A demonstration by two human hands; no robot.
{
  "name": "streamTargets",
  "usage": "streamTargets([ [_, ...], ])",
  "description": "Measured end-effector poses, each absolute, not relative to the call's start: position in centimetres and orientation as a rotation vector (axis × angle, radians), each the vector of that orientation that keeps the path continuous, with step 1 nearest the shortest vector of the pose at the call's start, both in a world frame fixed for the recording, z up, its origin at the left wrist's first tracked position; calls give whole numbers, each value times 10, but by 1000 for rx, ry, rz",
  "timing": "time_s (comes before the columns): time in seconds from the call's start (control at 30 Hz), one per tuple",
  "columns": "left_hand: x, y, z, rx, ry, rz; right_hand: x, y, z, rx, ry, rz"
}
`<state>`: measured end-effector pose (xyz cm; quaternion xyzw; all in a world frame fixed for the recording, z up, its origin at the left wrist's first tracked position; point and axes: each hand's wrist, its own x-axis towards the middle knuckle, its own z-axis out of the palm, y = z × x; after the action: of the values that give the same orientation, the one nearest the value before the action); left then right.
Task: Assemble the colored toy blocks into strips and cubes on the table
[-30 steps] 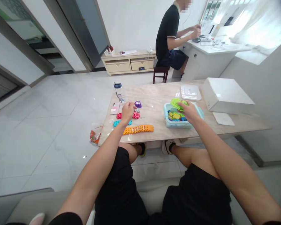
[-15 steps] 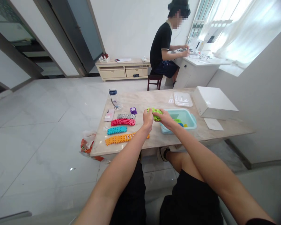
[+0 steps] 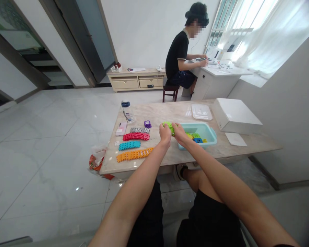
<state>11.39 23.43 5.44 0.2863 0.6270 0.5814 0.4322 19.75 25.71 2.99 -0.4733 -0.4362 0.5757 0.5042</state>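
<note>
Table (image 3: pixel 167 110) stretches beneath and beyond both hands as I watch down the head camera. Well to their right, toward its far side, a white box (image 3: pixel 235 111) sits apart from the work. Just right of the hands, the pale-blue tub (image 3: pixel 211 133) holds yellow, green and blue pieces; the right forearm passes so near its left end that a careless dip of the arm might nudge it.

Left of the hands and nearer the body runs an orange row (image 3: pixel 134 155), its right end beside the left forearm in my view. If that arm swung low, I'd expect the row to be knocked crooked. Beyond it lie a red row (image 3: pixel 136 137) and a shorter turquoise row (image 3: pixel 129 145), both farther out of harm's way.

Left hand (image 3: pixel 165 133) and right hand (image 3: pixel 180 133) are together, fingers clamped on light-green toothed pieces (image 3: pixel 169 125) held between them. The fingers cover much of these, so I can't tell whether they're joined or merely stacked. If loose, an uneven squeeze could let one slip and fall. Smaller, left of the left hand, a purple stack (image 3: pixel 147 124) could topple if brushed.
</note>
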Motion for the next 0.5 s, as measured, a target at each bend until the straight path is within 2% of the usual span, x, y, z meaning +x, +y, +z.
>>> streamTargets([
  [0.5, 132, 231, 55, 644, 1423, 1494, 192, 257, 39, -1224, -977, 1252],
])
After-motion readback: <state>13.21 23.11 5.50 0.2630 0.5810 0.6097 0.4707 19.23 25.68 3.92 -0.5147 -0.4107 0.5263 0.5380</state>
